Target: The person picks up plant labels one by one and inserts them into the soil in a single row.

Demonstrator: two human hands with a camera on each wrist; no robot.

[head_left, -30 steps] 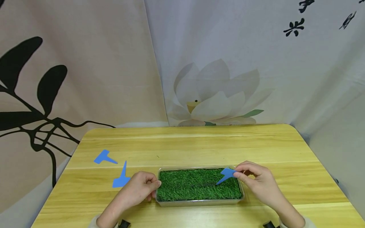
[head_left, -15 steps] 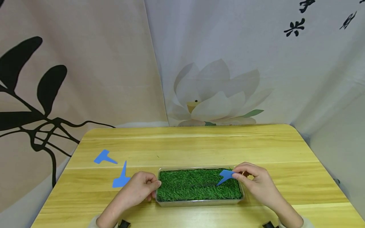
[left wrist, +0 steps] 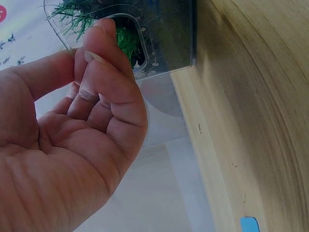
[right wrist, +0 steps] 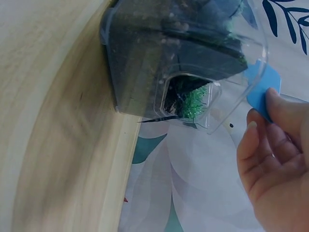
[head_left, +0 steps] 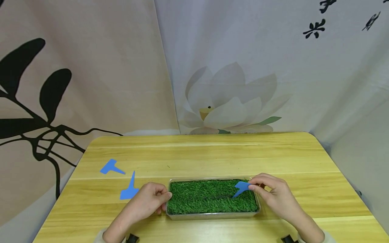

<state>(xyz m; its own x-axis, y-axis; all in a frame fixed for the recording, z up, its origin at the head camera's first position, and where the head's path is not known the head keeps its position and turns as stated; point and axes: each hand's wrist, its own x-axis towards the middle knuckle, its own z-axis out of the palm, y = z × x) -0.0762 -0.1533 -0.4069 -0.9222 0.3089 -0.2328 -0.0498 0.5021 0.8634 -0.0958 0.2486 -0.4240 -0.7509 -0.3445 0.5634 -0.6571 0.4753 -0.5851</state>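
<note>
A clear plastic box [head_left: 212, 216] filled with green artificial grass [head_left: 209, 189] stands at the front middle of the table. My left hand [head_left: 152, 198] pinches the box's left end, thumb at the rim. In the left wrist view that hand's fingertips [left wrist: 102, 36] meet the clear end wall. My right hand [head_left: 273, 192] pinches the head of a blue T-shaped plant label [head_left: 242, 186] over the right part of the grass. Its pointed stem slants down to the dark slit along the grass. In the right wrist view the label [right wrist: 260, 87] shows behind the clear rim.
Two more blue plant labels lie flat on the table's left side, one label [head_left: 111, 167] farther back and another label [head_left: 130, 189] close to my left wrist. A printed curtain [head_left: 231, 67] hangs behind the table's [head_left: 212, 155] back edge.
The blue label has tilted slightly and its tip has shifted a little to the right along the slit. My left hand and the box keep their places.
</note>
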